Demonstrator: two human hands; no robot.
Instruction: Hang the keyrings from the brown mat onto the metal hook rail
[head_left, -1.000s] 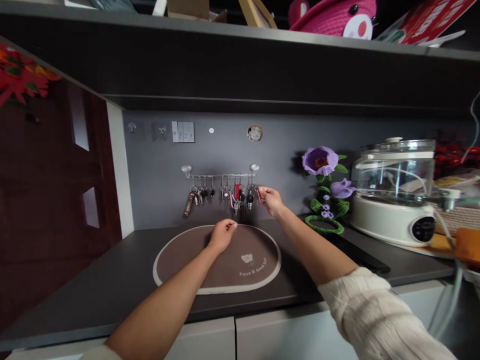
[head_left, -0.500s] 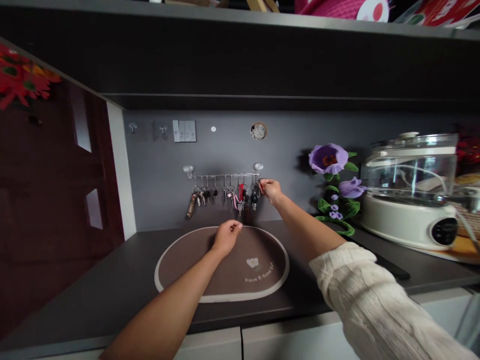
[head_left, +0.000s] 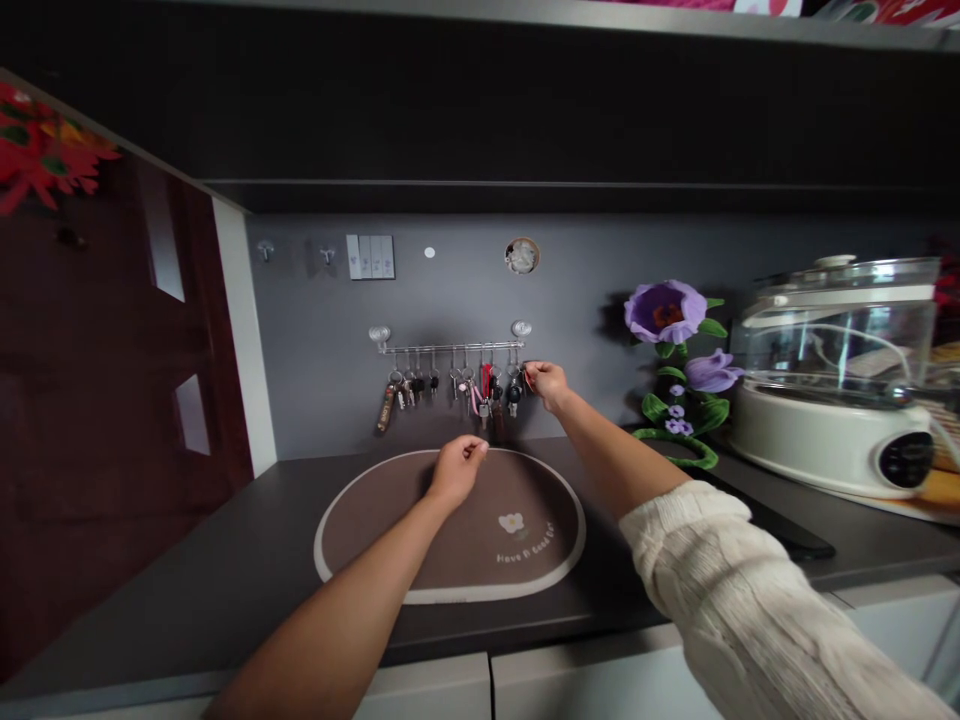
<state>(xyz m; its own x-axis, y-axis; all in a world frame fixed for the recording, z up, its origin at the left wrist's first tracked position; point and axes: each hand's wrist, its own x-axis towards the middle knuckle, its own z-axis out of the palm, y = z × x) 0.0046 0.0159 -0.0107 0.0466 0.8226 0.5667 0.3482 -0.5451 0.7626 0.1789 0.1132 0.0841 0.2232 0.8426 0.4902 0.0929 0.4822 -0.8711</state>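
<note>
My right hand (head_left: 549, 383) is at the right end of a clear hook rail (head_left: 450, 348) on the grey wall. Its thumb and fingers pinch a small red key tag (head_left: 529, 378), mostly hidden by the fingers. Several bunches of keys hang from the rail, among them a brown strap (head_left: 385, 408) at the left, a red fob (head_left: 487, 380), a pink strap (head_left: 475, 398) and a dark round fob (head_left: 514, 394). Lower down, my left hand (head_left: 456, 472) hovers over a brown oval mat (head_left: 375, 530), fingers curled and thumb against them, with nothing visible in it.
Purple knitted-looking flowers (head_left: 666, 312) with green leaves stand right of my right hand. Beyond them is a white appliance (head_left: 810, 430) with a clear top. A dark shelf (head_left: 480, 110) overhangs the counter (head_left: 247, 560). Two small hooks (head_left: 326, 256) and a switch panel (head_left: 370, 257) are on the wall.
The view has shifted slightly, with the wall and rail now a little higher and further right in the picture. Both hands keep nearly the same pose, my right one still by the rail's end.
</note>
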